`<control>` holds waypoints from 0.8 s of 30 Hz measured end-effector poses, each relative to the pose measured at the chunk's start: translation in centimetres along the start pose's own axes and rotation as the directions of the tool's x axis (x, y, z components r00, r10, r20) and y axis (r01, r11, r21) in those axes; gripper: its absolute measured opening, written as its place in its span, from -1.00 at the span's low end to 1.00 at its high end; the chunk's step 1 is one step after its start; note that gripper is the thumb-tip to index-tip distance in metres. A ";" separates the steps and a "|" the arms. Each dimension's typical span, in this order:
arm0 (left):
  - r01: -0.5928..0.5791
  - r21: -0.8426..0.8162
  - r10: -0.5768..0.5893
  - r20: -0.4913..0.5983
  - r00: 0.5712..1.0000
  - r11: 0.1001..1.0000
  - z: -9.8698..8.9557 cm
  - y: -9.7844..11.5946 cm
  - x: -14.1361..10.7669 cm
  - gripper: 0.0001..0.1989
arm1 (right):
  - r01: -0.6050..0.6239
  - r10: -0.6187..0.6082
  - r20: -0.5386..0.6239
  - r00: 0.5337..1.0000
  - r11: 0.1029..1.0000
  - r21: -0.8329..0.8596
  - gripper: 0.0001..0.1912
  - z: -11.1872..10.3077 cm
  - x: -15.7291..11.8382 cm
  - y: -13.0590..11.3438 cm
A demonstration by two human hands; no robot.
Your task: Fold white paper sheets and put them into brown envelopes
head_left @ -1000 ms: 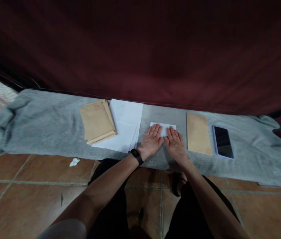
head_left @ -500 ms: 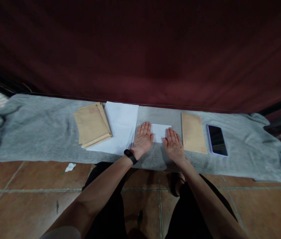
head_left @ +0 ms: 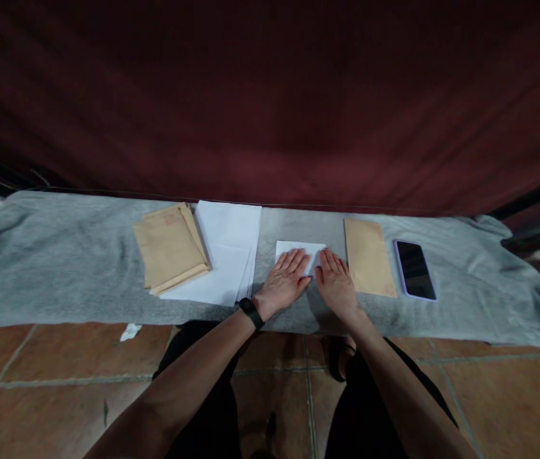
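Note:
A small folded white paper lies flat on the grey cloth, partly covered by my hands. My left hand rests on it palm down, fingers stretched out and a black band round the wrist. At the paper's right edge lies my right hand, also flat with its fingers extended. Close by on the right is a brown envelope. To the left are larger white sheets, overlapped by a stack of brown envelopes.
A phone in a light purple case lies right of the single envelope. Grey cloth covers the narrow bench, with a dark red curtain behind it. A crumpled white scrap is on the tiled floor.
My left hand has slid right onto the paper, nearer my right hand, uncovering the paper's left end. My right hand stays at the right edge. The view has shifted slightly.

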State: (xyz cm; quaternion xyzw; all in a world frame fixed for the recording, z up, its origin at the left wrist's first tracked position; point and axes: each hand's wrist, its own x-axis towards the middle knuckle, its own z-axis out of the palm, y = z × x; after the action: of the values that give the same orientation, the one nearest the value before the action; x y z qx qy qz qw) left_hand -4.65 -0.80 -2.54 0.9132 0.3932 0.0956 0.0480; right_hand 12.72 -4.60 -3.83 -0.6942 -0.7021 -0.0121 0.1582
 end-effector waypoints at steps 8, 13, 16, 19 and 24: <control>0.016 0.059 -0.015 -0.017 1.000 0.998 0.4 0.6 -0.2 -0.43 | 0.141 -0.148 0.072 0.986 0.985 0.101 -0.42 -0.2 0.8 -1.7; 0.019 0.062 -0.018 -0.010 1.000 0.998 0.2 1.0 -0.4 -0.43 | 0.151 -0.159 0.101 0.982 0.985 0.081 -0.39 0.6 0.2 -1.6; 0.024 0.053 -0.024 -0.008 1.000 0.998 0.1 1.1 -0.4 -0.42 | 0.148 -0.151 0.080 0.985 0.988 0.048 -0.38 0.9 -0.1 -1.0; 0.033 0.039 -0.033 -0.008 0.999 0.999 0.1 1.1 -0.4 -0.42 | 0.156 -0.157 0.063 0.986 0.987 0.025 -0.38 1.1 -0.3 -0.6; 0.029 0.029 -0.029 0.004 1.000 0.999 0.0 1.1 -0.4 -0.43 | 0.147 -0.146 0.044 0.988 0.989 -0.006 -0.39 1.3 -0.4 -0.5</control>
State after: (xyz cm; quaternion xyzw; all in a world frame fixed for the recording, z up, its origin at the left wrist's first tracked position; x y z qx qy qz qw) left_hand -4.15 -1.81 -2.44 0.9083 0.4076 0.0871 0.0370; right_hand 11.95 -4.64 -5.09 -0.6415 -0.7544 -0.0121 0.1384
